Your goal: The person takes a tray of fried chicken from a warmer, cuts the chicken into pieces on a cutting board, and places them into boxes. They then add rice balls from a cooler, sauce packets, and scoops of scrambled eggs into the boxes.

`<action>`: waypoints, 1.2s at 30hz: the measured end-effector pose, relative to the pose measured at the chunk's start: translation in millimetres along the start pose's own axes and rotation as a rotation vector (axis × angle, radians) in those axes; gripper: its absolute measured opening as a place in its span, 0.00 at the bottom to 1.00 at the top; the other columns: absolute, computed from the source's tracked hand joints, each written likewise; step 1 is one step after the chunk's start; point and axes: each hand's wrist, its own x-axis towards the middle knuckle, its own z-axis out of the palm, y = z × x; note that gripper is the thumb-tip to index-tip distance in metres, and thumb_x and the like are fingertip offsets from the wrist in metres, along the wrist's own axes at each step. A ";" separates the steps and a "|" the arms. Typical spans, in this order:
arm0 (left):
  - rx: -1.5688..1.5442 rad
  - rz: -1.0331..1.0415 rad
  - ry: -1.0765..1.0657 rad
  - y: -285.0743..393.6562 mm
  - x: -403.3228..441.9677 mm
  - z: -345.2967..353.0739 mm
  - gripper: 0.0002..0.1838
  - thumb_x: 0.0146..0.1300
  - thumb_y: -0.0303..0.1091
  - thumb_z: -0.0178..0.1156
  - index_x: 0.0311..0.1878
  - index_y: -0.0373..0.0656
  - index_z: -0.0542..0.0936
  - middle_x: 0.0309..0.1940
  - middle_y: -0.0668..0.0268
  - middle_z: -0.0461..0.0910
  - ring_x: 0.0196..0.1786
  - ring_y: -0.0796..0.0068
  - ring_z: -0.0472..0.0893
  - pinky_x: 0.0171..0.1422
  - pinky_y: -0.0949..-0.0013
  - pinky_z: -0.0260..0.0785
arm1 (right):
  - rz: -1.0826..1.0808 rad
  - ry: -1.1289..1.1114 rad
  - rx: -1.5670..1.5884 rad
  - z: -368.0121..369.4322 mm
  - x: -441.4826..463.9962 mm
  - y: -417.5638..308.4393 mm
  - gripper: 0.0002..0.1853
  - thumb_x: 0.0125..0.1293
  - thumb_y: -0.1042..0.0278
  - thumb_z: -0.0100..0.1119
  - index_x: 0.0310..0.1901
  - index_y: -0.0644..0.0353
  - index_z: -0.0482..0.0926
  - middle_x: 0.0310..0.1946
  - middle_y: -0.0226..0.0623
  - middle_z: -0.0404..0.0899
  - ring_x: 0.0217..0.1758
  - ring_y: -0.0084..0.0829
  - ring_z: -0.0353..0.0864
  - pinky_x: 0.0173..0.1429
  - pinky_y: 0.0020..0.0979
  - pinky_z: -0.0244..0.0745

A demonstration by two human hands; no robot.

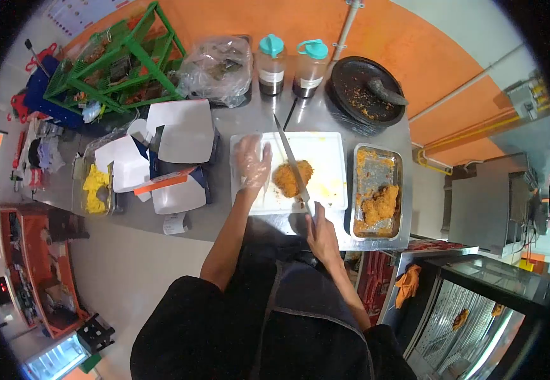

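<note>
A long knife is in my right hand, gripped by its handle. Its blade lies across a piece of breaded fried chicken on the white cutting board. My left hand wears a clear plastic glove and rests over the board's left side, fingers stretched out, a little apart from the chicken. Crumbs and yellowish smears mark the board. To its right, a metal tray holds more fried chicken and loose crumbs.
Open paper boxes stand left of the board. Behind it are two teal-capped bottles and a stone mortar with its pestle. A green rack and a plastic bag fill the back left. A glass display cabinet stands lower right.
</note>
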 end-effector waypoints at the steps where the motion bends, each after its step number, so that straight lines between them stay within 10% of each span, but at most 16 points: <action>1: -0.048 0.029 0.069 10.4 14.0 -1.4 0.14 0.65 0.36 0.64 0.50 0.40 0.83 0.46 0.55 0.82 0.51 0.52 0.81 0.59 0.55 0.72 | 0.020 -0.027 0.005 -4.8 1.8 -11.2 0.22 0.78 0.64 0.48 0.66 0.65 0.61 0.31 0.67 0.80 0.37 0.66 0.80 0.37 0.55 0.70; 4: -0.257 0.072 0.086 39.9 42.9 26.8 0.10 0.67 0.35 0.62 0.45 0.40 0.83 0.42 0.55 0.82 0.48 0.54 0.81 0.55 0.56 0.73 | 0.050 -0.053 -0.128 -6.0 5.8 -20.0 0.21 0.77 0.64 0.48 0.66 0.64 0.61 0.30 0.66 0.80 0.35 0.66 0.80 0.35 0.56 0.70; 6: -0.118 0.386 -0.495 46.3 65.4 45.2 0.08 0.67 0.34 0.61 0.41 0.39 0.83 0.39 0.57 0.82 0.45 0.53 0.81 0.54 0.55 0.73 | 0.043 -0.047 -0.180 -6.5 5.0 -20.3 0.22 0.77 0.64 0.49 0.66 0.65 0.61 0.29 0.65 0.80 0.34 0.66 0.80 0.35 0.57 0.70; 12: -0.058 0.429 -0.696 28.6 69.2 73.1 0.13 0.71 0.40 0.55 0.41 0.41 0.82 0.41 0.57 0.81 0.48 0.53 0.79 0.56 0.54 0.73 | -0.003 -0.060 -0.260 -10.7 6.5 -11.4 0.22 0.77 0.65 0.49 0.65 0.66 0.62 0.24 0.64 0.78 0.28 0.66 0.79 0.30 0.58 0.70; 36: 0.130 0.470 -0.665 21.2 61.2 88.8 0.14 0.72 0.42 0.53 0.43 0.42 0.81 0.42 0.60 0.81 0.52 0.58 0.77 0.63 0.58 0.70 | 0.152 -0.269 -0.342 2.5 19.7 10.3 0.15 0.78 0.59 0.46 0.55 0.61 0.61 0.24 0.60 0.81 0.29 0.63 0.83 0.30 0.59 0.75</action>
